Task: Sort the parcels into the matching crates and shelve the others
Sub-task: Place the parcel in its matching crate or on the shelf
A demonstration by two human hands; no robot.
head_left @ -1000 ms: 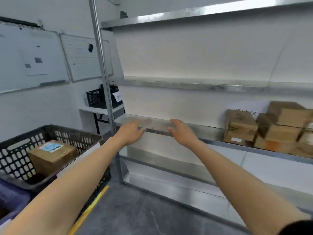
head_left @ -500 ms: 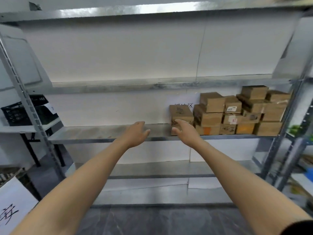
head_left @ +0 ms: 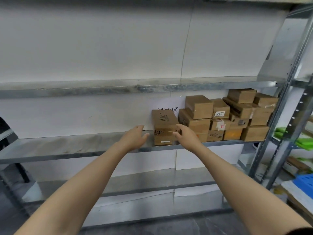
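Observation:
A brown cardboard parcel printed "Align" [head_left: 163, 122] stands on the middle metal shelf [head_left: 67, 146], left of a stack of several brown parcels [head_left: 237, 116]. My left hand [head_left: 135, 138] hovers open just left of the parcel, a small gap away. My right hand [head_left: 184, 134] is open in front of the parcel's right front edge, fingers relaxed; whether it touches the box cannot be told. Neither hand holds anything.
A paper sign with characters [head_left: 169, 107] hangs on the wall behind the parcel. The shelf's upright post [head_left: 288, 116] stands at the right, with green items [head_left: 303, 138] and a blue crate [head_left: 304, 184] beyond. Lower shelves [head_left: 152, 184] lie below.
My view has swung right from the black crate to the stacked parcels. Both empty hands have moved with it and now flank the "Align" parcel.

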